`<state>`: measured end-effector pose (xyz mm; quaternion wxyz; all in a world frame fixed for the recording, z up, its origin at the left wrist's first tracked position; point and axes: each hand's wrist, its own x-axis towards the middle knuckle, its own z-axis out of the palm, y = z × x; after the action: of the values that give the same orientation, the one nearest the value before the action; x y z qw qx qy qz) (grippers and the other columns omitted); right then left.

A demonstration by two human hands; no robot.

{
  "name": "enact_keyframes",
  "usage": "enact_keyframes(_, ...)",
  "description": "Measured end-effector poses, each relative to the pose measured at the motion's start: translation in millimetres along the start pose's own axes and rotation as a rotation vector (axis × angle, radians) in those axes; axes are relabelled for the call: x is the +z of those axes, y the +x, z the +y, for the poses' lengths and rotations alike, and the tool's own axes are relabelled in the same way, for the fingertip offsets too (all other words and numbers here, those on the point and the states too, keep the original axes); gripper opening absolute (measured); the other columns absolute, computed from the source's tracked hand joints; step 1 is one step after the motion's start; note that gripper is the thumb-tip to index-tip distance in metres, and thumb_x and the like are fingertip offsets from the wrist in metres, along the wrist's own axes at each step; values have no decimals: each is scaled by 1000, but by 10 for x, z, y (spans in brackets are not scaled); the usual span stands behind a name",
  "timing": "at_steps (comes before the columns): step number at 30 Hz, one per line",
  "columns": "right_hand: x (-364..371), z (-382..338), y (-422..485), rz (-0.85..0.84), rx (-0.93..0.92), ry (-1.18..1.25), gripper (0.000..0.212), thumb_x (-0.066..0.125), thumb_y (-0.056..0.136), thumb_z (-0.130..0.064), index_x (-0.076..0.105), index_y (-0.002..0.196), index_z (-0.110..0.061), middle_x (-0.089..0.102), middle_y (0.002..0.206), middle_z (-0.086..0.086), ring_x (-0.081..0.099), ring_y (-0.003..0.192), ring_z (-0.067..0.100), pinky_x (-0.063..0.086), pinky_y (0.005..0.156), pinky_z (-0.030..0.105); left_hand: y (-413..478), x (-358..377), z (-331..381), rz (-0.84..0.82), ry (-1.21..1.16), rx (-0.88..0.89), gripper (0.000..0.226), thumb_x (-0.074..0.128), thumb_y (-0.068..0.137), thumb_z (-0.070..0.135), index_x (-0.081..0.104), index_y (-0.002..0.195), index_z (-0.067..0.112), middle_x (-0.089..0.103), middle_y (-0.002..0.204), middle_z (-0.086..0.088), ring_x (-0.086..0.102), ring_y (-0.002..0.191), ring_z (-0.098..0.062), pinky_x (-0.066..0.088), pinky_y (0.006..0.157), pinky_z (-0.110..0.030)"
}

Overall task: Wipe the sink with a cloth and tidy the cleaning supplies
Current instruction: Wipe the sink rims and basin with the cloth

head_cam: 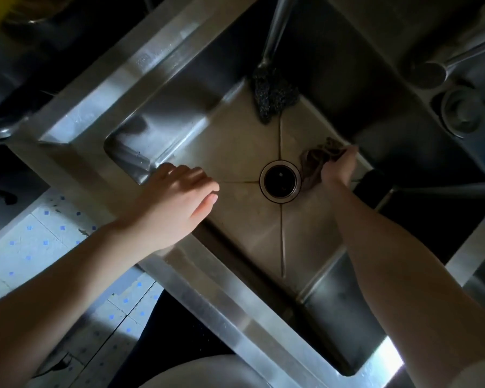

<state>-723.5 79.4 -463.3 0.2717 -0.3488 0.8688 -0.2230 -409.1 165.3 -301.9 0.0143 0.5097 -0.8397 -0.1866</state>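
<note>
Head view: my right hand [338,168] has its fingers curled round the bunched cloth [317,159], which trails out at 10 o'clock from my knuckles onto the sink [235,135] floor, just at 2 o'clock of the drain [280,180]. My left hand [177,197] rests on the rim at 9 o'clock, fingers loosely together and holding nothing, so the right is the nearer one. I judge the floor left to wipe runs from the cloth toward 9 o'clock, with the dark scourer [275,93] at 12 o'clock to tidy afterwards.
</note>
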Motion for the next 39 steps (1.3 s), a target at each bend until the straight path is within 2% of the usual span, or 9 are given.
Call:
enact_keyframes(4, 1, -264, 266, 44, -61, 32, 30, 36, 85, 7, 47, 107, -9, 51, 99, 2, 49, 87, 16, 38, 79, 23, 222, -92, -121, 71, 30, 13, 32, 37, 90, 25, 66, 88, 11, 65, 83, -7, 59, 69, -32, 39, 70, -38)
enact_keyframes(9, 125, -366, 365, -87, -105, -161, 26, 47, 85, 7, 55, 104, -9, 56, 117, 15, 52, 92, 23, 41, 78, 29, 512, -136, -270, 125, 91, 1, 26, 43, 89, 25, 66, 93, 14, 64, 96, -7, 59, 75, -31, 39, 73, -41)
enact_keyframes(13, 247, -345, 347, -125, -16, -98, 25, 57, 85, 0, 62, 108, -10, 62, 119, 13, 58, 108, 26, 45, 85, 28, 691, -177, -381, 163, 91, -27, 32, 41, 86, 28, 65, 100, 12, 60, 114, -13, 58, 95, -36, 41, 82, -45)
enact_keyframes(17, 315, -368, 308, -12, 14, 10, 34, 50, 85, 4, 48, 117, -6, 58, 118, 16, 55, 108, 29, 38, 80, 24, 832, -248, -535, 159, 142, -65, 47, 35, 87, 34, 55, 121, 9, 46, 134, -20, 49, 112, -40, 30, 93, -45)
enact_keyframes(20, 384, -398, 287, -39, 6, 10, 44, 55, 85, 3, 45, 127, -5, 57, 126, 16, 53, 118, 30, 42, 94, 30, 923, -290, -684, 130, 184, -97, 54, 35, 87, 35, 46, 133, 8, 33, 144, -23, 36, 128, -42, 29, 101, -52)
enact_keyframes(23, 477, -391, 189, -125, -126, -126, 42, 53, 84, 6, 56, 124, -7, 62, 123, 15, 56, 115, 29, 43, 94, 31, 969, -287, -798, 65, 191, -117, 58, 34, 87, 38, 42, 136, 9, 28, 148, -22, 27, 136, -37, 26, 105, -51)
enact_keyframes(26, 588, -344, -38, -218, -284, -161, 43, 51, 80, 9, 60, 116, -12, 65, 118, 9, 59, 110, 24, 40, 89, 21, 998, -303, -838, 32, 207, -114, 62, 28, 85, 42, 43, 135, 9, 29, 149, -21, 28, 137, -34, 27, 106, -49)
enact_keyframes(31, 630, -153, -116, -404, -534, -420, 53, 48, 78, 11, 54, 126, -9, 50, 136, 12, 45, 127, 26, 35, 108, 29, 1025, -329, -858, 39, 219, -104, 56, 34, 86, 39, 46, 132, 10, 33, 148, -18, 30, 138, -29, 26, 105, -44)
enact_keyframes(39, 632, -506, 191, -181, -257, -258, 45, 50, 84, 7, 57, 124, -13, 63, 119, 15, 58, 111, 33, 47, 89, 36, 1021, -290, -832, 48, 165, -140, 57, 35, 84, 40, 49, 130, 9, 29, 151, -18, 29, 138, -31, 24, 106, -45)
